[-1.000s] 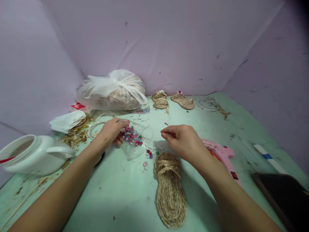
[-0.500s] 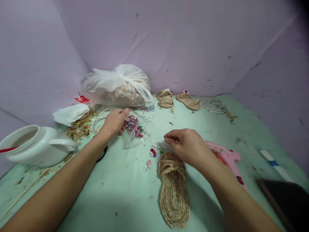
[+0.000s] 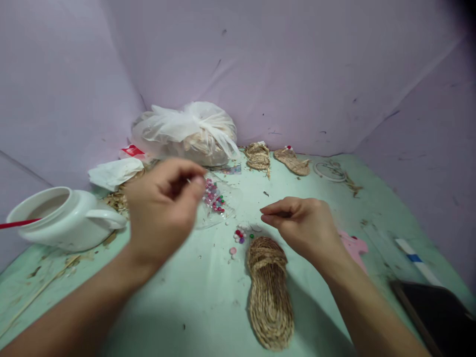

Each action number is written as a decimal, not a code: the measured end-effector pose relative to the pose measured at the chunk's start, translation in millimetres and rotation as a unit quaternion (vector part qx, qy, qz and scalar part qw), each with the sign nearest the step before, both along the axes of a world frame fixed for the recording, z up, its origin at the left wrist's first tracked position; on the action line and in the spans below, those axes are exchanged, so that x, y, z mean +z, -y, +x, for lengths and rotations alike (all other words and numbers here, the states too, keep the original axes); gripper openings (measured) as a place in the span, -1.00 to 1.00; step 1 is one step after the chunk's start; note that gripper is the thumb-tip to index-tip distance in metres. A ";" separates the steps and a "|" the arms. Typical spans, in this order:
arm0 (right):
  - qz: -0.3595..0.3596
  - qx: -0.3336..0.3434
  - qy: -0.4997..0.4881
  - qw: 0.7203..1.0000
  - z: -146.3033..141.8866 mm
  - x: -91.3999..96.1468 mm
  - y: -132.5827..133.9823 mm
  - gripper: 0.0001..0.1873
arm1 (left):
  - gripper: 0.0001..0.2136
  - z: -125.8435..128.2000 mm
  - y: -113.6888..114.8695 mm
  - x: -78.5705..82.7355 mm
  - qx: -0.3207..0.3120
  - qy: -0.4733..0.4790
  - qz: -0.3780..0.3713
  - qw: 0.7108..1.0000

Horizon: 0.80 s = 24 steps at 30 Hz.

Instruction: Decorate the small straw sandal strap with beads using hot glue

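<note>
My left hand (image 3: 163, 213) is raised over the table, thumb and index finger drawn together; whatever they pinch, if anything, is too small to make out. Behind it lies a clear plastic bag of coloured beads (image 3: 213, 196), partly hidden. My right hand (image 3: 305, 223) hovers above the toe of a woven straw slipper (image 3: 271, 292), its fingertips pressed together on something I cannot make out. Left of the slipper's toe is a small pile of loose red, white and purple beads (image 3: 240, 235), with a green bead (image 3: 252, 236) and a pink bead (image 3: 232, 251) nearby.
At left stands a white pot (image 3: 74, 218) with a red stick in it. A tied plastic bag (image 3: 189, 134) and two straw slippers (image 3: 258, 156) line the wall. A pink glue gun (image 3: 353, 245), partly hidden, and a dark phone-like slab (image 3: 431, 312) lie right.
My left hand has left the bead bag and come up nearer the camera, fingers pinched. My right hand has shifted slightly right, still pinched. The view has moved a little.
</note>
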State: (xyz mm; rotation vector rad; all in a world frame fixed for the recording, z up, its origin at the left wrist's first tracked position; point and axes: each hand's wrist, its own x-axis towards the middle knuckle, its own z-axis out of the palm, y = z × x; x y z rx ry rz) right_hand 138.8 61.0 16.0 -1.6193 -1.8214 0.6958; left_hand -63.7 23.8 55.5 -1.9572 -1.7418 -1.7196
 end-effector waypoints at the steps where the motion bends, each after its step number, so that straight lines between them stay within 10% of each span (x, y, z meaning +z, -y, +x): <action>1: 0.006 -0.007 -0.003 1.000 -0.1 0.6 1.0 -0.89 | -0.94 7.6 9.6 -4.6 -0.033 -0.049 -0.007 0.998; 11: -0.018 -0.037 -0.055 0.998 -3.3 15.8 15.7 -0.85 | -0.88 23.6 44.5 -86.2 -0.136 -0.004 -0.144 0.980; 15: -0.117 -0.023 -0.223 0.967 -19.1 21.7 26.9 -0.88 | -0.86 18.7 42.9 -79.7 -0.107 0.035 -0.059 0.992; 19: -0.278 -0.007 -0.422 0.863 -35.0 15.3 32.5 -0.86 | -0.81 12.9 39.0 -65.6 -0.126 -0.017 0.013 0.992; 24: -0.327 0.038 -0.471 0.818 -49.7 4.5 41.8 -0.81 | -0.87 11.5 33.6 -59.7 -0.185 -0.099 -0.006 0.978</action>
